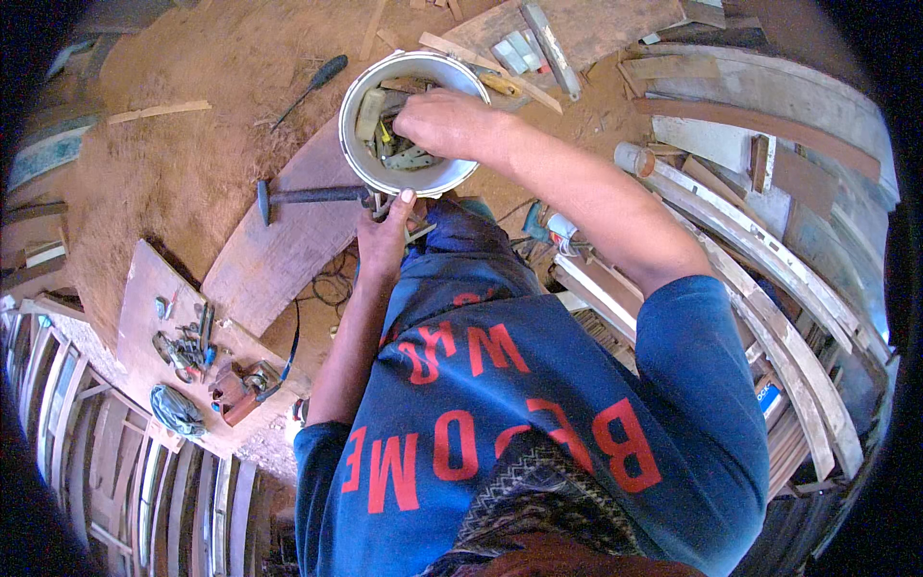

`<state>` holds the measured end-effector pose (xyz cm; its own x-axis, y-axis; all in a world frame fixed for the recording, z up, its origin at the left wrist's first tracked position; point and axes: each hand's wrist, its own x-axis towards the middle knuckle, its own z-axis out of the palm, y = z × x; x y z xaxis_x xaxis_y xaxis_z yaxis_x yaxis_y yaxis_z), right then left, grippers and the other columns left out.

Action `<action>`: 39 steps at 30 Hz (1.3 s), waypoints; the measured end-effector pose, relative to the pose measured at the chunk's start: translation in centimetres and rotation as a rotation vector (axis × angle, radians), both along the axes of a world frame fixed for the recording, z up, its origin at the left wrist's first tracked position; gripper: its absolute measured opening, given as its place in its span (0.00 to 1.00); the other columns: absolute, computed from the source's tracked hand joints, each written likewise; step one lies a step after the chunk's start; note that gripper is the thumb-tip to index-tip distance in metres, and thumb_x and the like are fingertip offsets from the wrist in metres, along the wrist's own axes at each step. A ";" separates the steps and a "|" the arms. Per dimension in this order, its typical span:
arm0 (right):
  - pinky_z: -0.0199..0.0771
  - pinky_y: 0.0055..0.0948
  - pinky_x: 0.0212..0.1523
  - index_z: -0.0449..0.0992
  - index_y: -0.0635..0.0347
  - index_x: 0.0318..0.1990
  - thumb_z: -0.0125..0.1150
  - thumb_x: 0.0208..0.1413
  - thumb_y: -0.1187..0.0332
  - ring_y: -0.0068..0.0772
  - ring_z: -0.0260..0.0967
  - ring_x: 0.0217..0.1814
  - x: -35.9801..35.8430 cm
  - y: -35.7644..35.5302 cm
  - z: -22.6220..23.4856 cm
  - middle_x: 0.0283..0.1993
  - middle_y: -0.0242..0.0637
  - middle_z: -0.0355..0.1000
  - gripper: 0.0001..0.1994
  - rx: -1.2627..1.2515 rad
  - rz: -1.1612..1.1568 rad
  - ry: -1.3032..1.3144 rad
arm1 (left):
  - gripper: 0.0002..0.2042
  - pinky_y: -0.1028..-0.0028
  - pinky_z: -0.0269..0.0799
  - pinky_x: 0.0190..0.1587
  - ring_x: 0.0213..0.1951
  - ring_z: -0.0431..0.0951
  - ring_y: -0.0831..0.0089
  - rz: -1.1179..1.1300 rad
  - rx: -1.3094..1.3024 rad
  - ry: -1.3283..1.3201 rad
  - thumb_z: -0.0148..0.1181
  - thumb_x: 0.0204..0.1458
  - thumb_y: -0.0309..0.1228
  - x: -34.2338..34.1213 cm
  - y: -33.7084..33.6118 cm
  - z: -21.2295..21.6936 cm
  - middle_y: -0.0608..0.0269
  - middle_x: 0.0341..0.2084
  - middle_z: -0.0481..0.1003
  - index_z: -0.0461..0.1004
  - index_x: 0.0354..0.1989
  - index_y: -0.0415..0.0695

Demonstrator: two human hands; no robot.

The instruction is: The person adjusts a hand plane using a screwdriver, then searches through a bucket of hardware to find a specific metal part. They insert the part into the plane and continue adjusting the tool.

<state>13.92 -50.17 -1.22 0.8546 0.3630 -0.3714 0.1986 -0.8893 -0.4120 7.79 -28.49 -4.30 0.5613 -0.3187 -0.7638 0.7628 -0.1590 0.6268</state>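
Your right hand fills the right side of the bucket's mouth, so room to enter from above lies along its left rim — over a pale block inside. Your left hand blocks the near rim, and the hammer bars the plank from its left edge toward the bucket.

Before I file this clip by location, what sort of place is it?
Probably a woodworking workshop: a hammer lies on a broad board, and long timber strips are piled along the right side.
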 end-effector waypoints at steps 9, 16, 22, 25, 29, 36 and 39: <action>0.79 0.50 0.42 0.82 0.62 0.31 0.56 0.51 0.70 0.55 0.79 0.39 0.0 -1.4 3.8 0.32 0.51 0.79 0.09 -0.050 -0.040 -0.095 | 0.16 0.77 0.67 0.31 0.27 0.71 0.81 0.083 0.010 0.020 0.69 0.56 0.41 -0.1 -0.4 1.2 0.68 0.29 0.77 0.76 0.41 0.42; 0.79 0.50 0.40 0.81 0.64 0.30 0.57 0.50 0.70 0.56 0.79 0.38 -1.0 0.5 -0.3 0.31 0.51 0.78 0.08 0.125 -0.030 -0.206 | 0.18 0.77 0.67 0.32 0.28 0.71 0.81 -0.008 0.050 -0.012 0.70 0.55 0.43 -0.2 0.2 0.3 0.68 0.31 0.77 0.77 0.42 0.41; 0.78 0.48 0.45 0.81 0.62 0.33 0.55 0.53 0.69 0.53 0.78 0.44 -0.8 -1.5 2.4 0.36 0.50 0.78 0.09 -0.094 0.024 0.091 | 0.18 0.77 0.66 0.31 0.28 0.71 0.81 0.038 0.048 -0.042 0.70 0.54 0.43 -0.4 0.0 -0.4 0.70 0.30 0.75 0.76 0.41 0.41; 0.78 0.47 0.47 0.81 0.61 0.34 0.54 0.54 0.69 0.51 0.77 0.46 -0.3 -0.9 1.9 0.37 0.48 0.78 0.09 0.005 0.015 -0.017 | 0.17 0.77 0.65 0.30 0.26 0.70 0.81 0.029 0.083 -0.019 0.70 0.55 0.42 -0.4 -0.2 0.3 0.70 0.28 0.75 0.76 0.40 0.42; 0.78 0.46 0.47 0.81 0.60 0.33 0.54 0.54 0.69 0.49 0.77 0.45 -0.9 -0.4 -1.5 0.37 0.46 0.79 0.09 -0.036 0.029 -0.100 | 0.15 0.76 0.64 0.29 0.25 0.70 0.81 0.045 0.044 -0.019 0.69 0.55 0.42 0.0 -0.5 0.8 0.71 0.26 0.74 0.76 0.38 0.42; 0.78 0.47 0.48 0.81 0.60 0.32 0.55 0.52 0.69 0.49 0.77 0.44 -0.8 -1.9 0.5 0.36 0.45 0.78 0.08 -0.087 0.064 0.000 | 0.15 0.76 0.65 0.29 0.25 0.70 0.81 0.077 0.038 -0.025 0.69 0.56 0.42 -0.3 -0.5 0.9 0.71 0.25 0.74 0.76 0.37 0.42; 0.77 0.47 0.47 0.81 0.60 0.32 0.55 0.52 0.69 0.49 0.77 0.45 -0.5 -1.9 1.0 0.35 0.45 0.77 0.08 -0.065 0.044 -0.028 | 0.15 0.77 0.65 0.29 0.25 0.70 0.81 0.064 0.047 -0.021 0.69 0.56 0.42 -0.5 -0.4 0.4 0.71 0.25 0.74 0.76 0.37 0.43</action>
<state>13.46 -52.04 -0.19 0.8489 0.3762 -0.3712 0.2488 -0.9042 -0.3473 7.27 -28.91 -3.92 0.5956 -0.2457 -0.7648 0.7589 -0.1402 0.6360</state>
